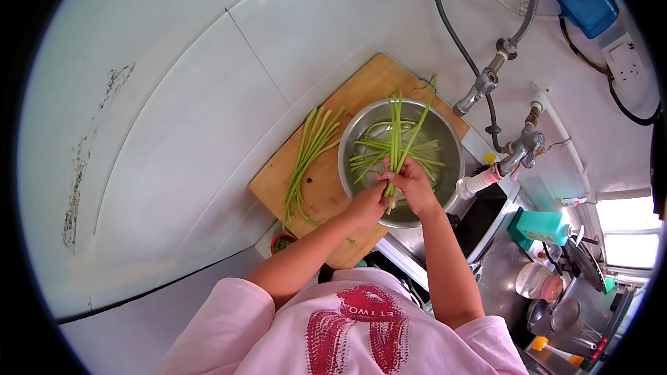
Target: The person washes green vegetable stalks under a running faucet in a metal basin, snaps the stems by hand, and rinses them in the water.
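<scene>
Above a round metal basin [455, 156], both my hands grip one small bunch of long green stalks [396, 125] that look like garlic scapes. My right hand [415, 186] is closed round the bunch near its lower end. Close beside it, my left hand [370, 203] has its fingers pinched at the same end. The held stalks point away from me, and their tips reach past the basin's far rim. More cut stalks [368, 157] lie crosswise inside the basin, in what looks like water. A separate pile of stalks [309, 149] rests to the left.
A wooden board [375, 83] lies under the basin and pile. Metal taps [479, 87] and a pink-and-white tap nozzle [479, 182] jut from the wall at right. Beyond them are a sink edge [410, 244], a turquoise bottle [542, 227] and a strainer [566, 314].
</scene>
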Motion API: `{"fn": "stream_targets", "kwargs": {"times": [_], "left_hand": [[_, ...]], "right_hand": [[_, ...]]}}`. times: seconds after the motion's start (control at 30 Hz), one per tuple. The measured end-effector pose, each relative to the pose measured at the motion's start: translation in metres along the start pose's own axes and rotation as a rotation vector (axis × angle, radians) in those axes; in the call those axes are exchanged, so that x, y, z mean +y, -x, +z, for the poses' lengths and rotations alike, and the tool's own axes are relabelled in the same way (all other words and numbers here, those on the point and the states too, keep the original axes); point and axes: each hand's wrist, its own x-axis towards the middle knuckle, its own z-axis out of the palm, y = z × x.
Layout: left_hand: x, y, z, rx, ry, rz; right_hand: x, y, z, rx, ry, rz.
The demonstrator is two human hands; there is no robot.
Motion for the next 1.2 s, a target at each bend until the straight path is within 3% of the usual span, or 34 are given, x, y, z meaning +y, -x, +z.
{"fn": "stream_targets", "kwargs": {"times": [0.07,0.13,0.17,0.23,0.3,0.37,0.4,0.47,0.57,0.67,0.9,1.0,1.1,1.2], "left_hand": [[0.016,0.007,-0.007,0.08,-0.152,0.001],[0.02,0.011,-0.015,0.288,-0.45,0.278],[0.021,0.012,-0.022,0.289,-0.448,0.282],[0.019,0.015,-0.046,0.494,-0.419,0.273],[-0.016,0.013,-0.069,0.745,-0.269,0.131],[-0.04,0.02,-0.094,0.923,-0.75,0.025],[-0.048,0.022,-0.099,0.925,-0.751,0.027],[-0.063,0.026,-0.104,0.847,-0.983,-0.255],[-0.077,0.02,-0.11,0.671,-0.88,-0.416],[-0.095,0.014,-0.116,0.521,-0.768,-0.341],[-0.052,0.016,-0.118,0.549,-0.574,-0.464],[-0.024,0.025,-0.129,0.61,-0.649,-0.496],[0.022,0.042,-0.143,0.676,-0.746,-0.357],[0.06,0.053,-0.151,0.522,-0.938,-0.228]], "right_hand": [[0.0,0.0,-0.001,-0.004,-0.01,-0.004],[-0.001,0.0,-0.005,0.069,-0.113,0.056],[0.0,-0.001,-0.007,0.07,-0.11,0.054],[0.004,-0.004,-0.01,0.073,-0.178,0.048],[0.001,-0.002,-0.01,0.078,-0.178,0.054],[0.001,-0.003,-0.009,0.084,-0.174,0.059],[0.004,-0.005,-0.008,0.086,-0.155,0.048],[0.006,-0.007,-0.004,0.089,-0.136,0.039],[0.005,-0.009,0.001,0.055,-0.137,0.051],[0.005,-0.012,0.004,0.044,-0.153,0.034],[0.002,-0.018,0.004,0.045,-0.041,0.01],[-0.005,-0.021,0.009,0.051,-0.023,-0.058],[-0.025,-0.021,0.022,0.072,0.027,-0.124],[-0.047,-0.023,0.041,0.077,0.194,-0.228]]}}
